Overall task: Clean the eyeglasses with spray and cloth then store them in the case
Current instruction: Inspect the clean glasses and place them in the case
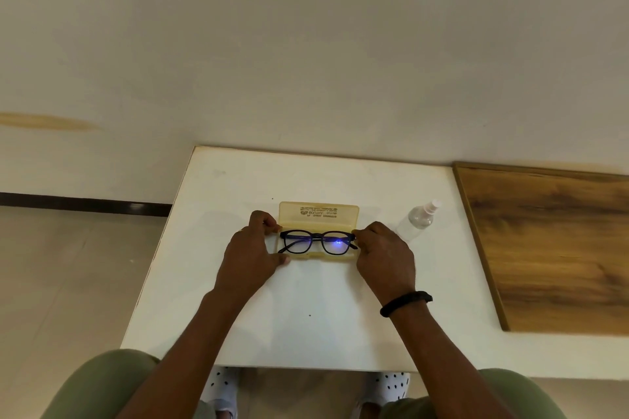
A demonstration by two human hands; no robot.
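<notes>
Black-framed eyeglasses [318, 241] lie lenses-up in the bottom half of an open translucent yellow case [319, 214], whose lid stands up behind them with printed text on it. My left hand [253, 248] pinches the left end of the frame, its thumb near the case's front left corner. My right hand [383, 250] pinches the right end of the frame and wears a black wristband. A small clear spray bottle [418, 218] with a white nozzle lies tilted just right of the case. No cloth is in view.
Everything sits on a white table [306, 316] set against a pale wall. A wooden board [558, 248] covers the surface to the right. My knees in green trousers and the tiled floor show below and to the left.
</notes>
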